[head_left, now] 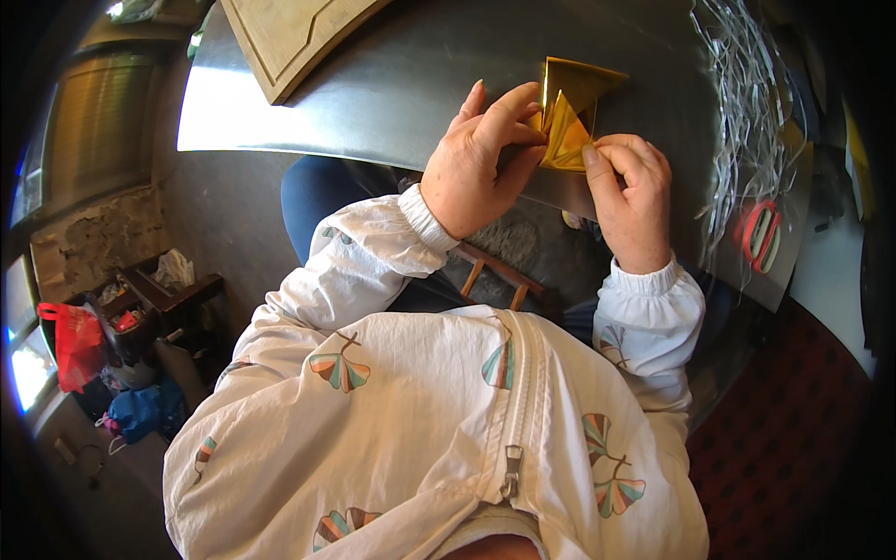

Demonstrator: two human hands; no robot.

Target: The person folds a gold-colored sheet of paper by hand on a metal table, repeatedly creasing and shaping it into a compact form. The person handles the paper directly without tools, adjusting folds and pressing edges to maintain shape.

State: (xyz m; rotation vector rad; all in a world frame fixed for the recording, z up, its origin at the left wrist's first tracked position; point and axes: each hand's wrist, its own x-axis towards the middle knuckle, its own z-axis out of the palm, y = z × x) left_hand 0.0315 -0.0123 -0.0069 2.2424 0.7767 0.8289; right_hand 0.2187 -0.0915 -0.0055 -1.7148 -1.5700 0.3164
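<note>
A sheet of shiny gold paper (568, 131), partly folded into pointed triangular flaps, is held up at the near edge of the dark metal table (448, 56). On its left side my left hand (485, 154) pinches the paper between thumb and fingers, the index finger arched over it. My right hand (630, 182) grips the lower right corner, thumb on top and fingers curled behind. One gold flap stands upright between the hands, and another point spreads away toward the far right. The fingertips partly cover the lower folds.
A wooden board (289, 42) lies at the table's far left. Along the right side are a heap of silvery strips (747, 112) and red-handled scissors (761, 233). Below the table edge is a wooden stool frame (495, 271); a red bag (75, 345) hangs at far left.
</note>
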